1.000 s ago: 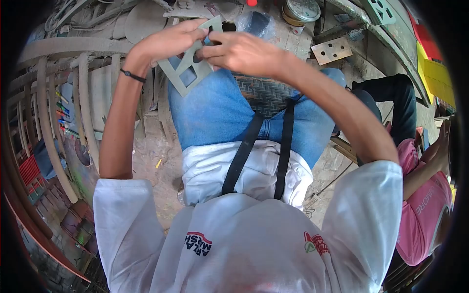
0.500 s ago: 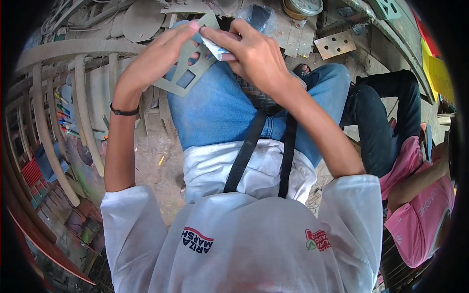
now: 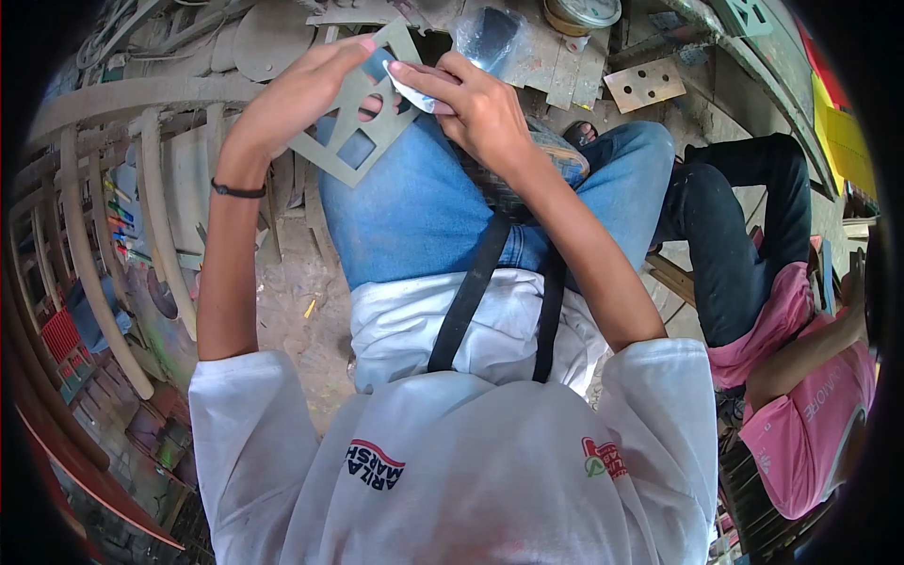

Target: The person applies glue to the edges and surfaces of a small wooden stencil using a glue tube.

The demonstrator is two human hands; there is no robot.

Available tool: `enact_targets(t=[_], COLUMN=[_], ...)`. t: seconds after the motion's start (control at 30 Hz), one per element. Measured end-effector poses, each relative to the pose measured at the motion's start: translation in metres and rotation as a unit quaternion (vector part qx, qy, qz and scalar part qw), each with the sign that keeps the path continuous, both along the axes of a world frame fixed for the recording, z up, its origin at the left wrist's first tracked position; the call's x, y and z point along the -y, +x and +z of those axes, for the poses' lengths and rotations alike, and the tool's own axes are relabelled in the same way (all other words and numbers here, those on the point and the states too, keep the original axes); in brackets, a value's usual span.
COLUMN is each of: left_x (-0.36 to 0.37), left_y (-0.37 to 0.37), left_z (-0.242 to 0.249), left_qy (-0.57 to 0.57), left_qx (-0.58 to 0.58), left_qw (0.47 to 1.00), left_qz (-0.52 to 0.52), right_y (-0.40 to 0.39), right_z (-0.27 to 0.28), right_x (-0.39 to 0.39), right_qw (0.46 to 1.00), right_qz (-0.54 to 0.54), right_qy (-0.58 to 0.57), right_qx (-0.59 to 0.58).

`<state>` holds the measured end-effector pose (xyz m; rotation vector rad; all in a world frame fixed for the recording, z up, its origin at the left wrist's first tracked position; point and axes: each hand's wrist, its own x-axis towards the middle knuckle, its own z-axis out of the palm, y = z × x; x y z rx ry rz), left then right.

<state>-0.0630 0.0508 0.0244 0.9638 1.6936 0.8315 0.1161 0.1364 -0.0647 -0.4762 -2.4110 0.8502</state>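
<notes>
A flat grey-green panel (image 3: 352,175) with cut-out openings is tilted above my left thigh. My left hand (image 3: 315,89) grips its upper left side, with the fingers partly hidden behind the panel and some showing through a cut-out. A folded whitish sheet (image 3: 411,92) is pinched in my right hand (image 3: 482,105), at the panel's right edge. The sheet lies against the panel near its upper right side.
A perforated board (image 3: 646,86), a plastic-wrapped dark item (image 3: 493,40) and a round tub (image 3: 582,13) lie ahead. Curved wooden slats (image 3: 89,235) stand at the left. A co-worker in a pink shirt (image 3: 800,424) sits at the right.
The panel has shifted slightly and more of its openings show. My right hand and forearm have moved a little left with the sheet. The co-worker's arm has moved slightly.
</notes>
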Motion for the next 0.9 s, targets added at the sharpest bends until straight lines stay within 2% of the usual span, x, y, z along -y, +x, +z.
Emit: enact_targets(t=[0.07, 0.13, 0.17, 0.2, 0.27, 0.3, 0.33, 0.4, 0.5, 0.57, 0.63, 0.7, 0.8, 0.83, 0.9], left_x=[-0.005, -0.003, -0.003, 0.000, -0.003, -0.003, -0.001, -0.002, -0.003, -0.002, -0.002, 0.002, 0.001, 0.002, 0.004], left_y=[-0.002, -0.011, -0.016, -0.010, -0.008, -0.009, -0.009, -0.008, -0.005, -0.012, -0.015, -0.011, 0.009, 0.008, 0.006], left_z=[0.003, -0.004, -0.007, -0.006, -0.002, 0.000, -0.001, -0.004, -0.003, -0.008, -0.012, -0.016, 0.009, 0.009, 0.006], left_qy=[-0.069, -0.046, -0.023, 0.015, -0.035, -0.080, -0.078, -0.002, -0.038, -0.060, -0.076, -0.001, -0.012, -0.014, 0.006], left_qx=[0.016, -0.014, -0.047, -0.071, -0.033, 0.005, 0.006, -0.035, 0.032, 0.037, 0.041, -0.068, -0.085, -0.086, -0.085], left_qw=[0.996, 0.999, 0.999, 0.997, 0.999, 0.997, 0.997, 0.999, 0.998, 0.997, 0.996, 0.996, 0.993, 0.993, 0.995], left_qz=[0.057, 0.022, -0.014, 0.007, 0.012, 0.020, 0.022, 0.004, 0.023, 0.021, 0.015, 0.060, 0.083, 0.079, 0.055], right_y=[-0.010, -0.017, -0.018, -0.014, -0.007, -0.009, -0.012, -0.013, -0.006, -0.010, -0.020, -0.024, -0.032, -0.029, -0.021], right_z=[-0.004, -0.004, -0.006, -0.005, -0.002, -0.003, -0.005, -0.004, -0.006, -0.006, -0.002, 0.005, 0.013, 0.022, 0.038], right_x=[0.012, 0.035, 0.027, 0.019, -0.002, 0.002, 0.011, 0.030, 0.006, 0.010, 0.033, 0.049, 0.060, 0.060, 0.055], right_qw=[0.998, 0.987, 0.987, 0.993, 0.999, 0.999, 0.996, 0.991, 0.996, 0.996, 0.975, 0.974, 0.837, 0.835, 0.659], right_qz=[-0.005, -0.019, -0.018, -0.014, 0.012, 0.014, -0.001, -0.009, -0.011, -0.011, -0.042, -0.029, -0.038, -0.041, -0.021], right_qy=[-0.036, -0.108, -0.103, -0.067, -0.018, -0.018, -0.047, -0.073, -0.054, -0.061, -0.169, -0.184, -0.496, -0.498, -0.741], right_qx=[-0.048, -0.121, -0.125, -0.092, -0.034, -0.034, -0.070, -0.110, -0.063, -0.059, -0.141, -0.127, -0.228, -0.230, -0.125])
